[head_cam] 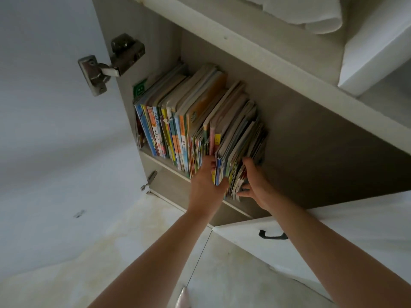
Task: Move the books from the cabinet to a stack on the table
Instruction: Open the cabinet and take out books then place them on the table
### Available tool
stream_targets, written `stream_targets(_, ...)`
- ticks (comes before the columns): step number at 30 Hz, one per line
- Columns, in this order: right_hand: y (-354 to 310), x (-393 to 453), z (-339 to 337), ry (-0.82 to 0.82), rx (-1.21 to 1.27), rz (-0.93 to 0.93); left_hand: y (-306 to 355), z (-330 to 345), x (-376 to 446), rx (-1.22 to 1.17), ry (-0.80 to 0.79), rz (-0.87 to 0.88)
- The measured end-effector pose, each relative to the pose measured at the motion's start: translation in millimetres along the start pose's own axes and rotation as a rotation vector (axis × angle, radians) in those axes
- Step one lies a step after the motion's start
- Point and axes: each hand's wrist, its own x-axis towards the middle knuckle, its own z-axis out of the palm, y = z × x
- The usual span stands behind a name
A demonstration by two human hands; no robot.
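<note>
**Inspector A:** Where are the books (195, 121) sitting?

**Inspector B:** They are standing spine-out in a packed row on one shelf (169, 167) of the cabinet (311, 138), filling its left part, around the centre of the view. The row is leaning to the right, toward 2 o'clock. To the right of the row the shelf is showing its bare back panel.

**Inspector A:** The hands?

**Inspector B:** Both are reaching up from 6 o'clock. The left hand (204, 187) is gripping a bunch of books at the right end of the row, fingertips slotted between spines and thumb wrapping the lower edge. The right hand (255, 185) is pressing on the outer side of that same bunch, fingers curling against the thin, floppy volumes, thumb pointing toward 9 o'clock beneath them. So the bunch is being clamped between the two hands and is resting on the shelf.

**Inspector A:** Surroundings?

**Inspector B:** The open door (55, 107) is occupying 9 o'clock, its metal hinge (111, 63) at 11 o'clock. A closed white door with a dark handle (272, 235) is lying at 4 o'clock. A white folded cloth (311, 14) is lying on the shelf above, at 1 o'clock.
</note>
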Motion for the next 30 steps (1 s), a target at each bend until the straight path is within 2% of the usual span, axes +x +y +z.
stream_targets(9, 15, -4, -15, 0.048, 0.233, -0.06, 2, 20, -1, 0.059, -0.084, 0.062)
stream_targets(14, 23, -4, -22, 0.015, 0.318, -0.085, -1, 26, 0, 0.116, -0.082, 0.092)
stream_targets(17, 21, -6, -18, 0.017, 0.264, -0.135, -3, 25, 4, 0.125, -0.05, 0.107)
stream_targets(23, 9, -12, -13, 0.119, 0.146, -0.183, -7, 26, 7, 0.17, -0.024, 0.157)
stream_targets(27, 22, -16, -20, 0.3, 0.098, -0.275, -13, 29, 9, 0.16, -0.008, 0.112)
stream_targets(30, 32, -14, -21, 0.371, 0.076, -0.317, -15, 34, 7, 0.122, -0.059, 0.102)
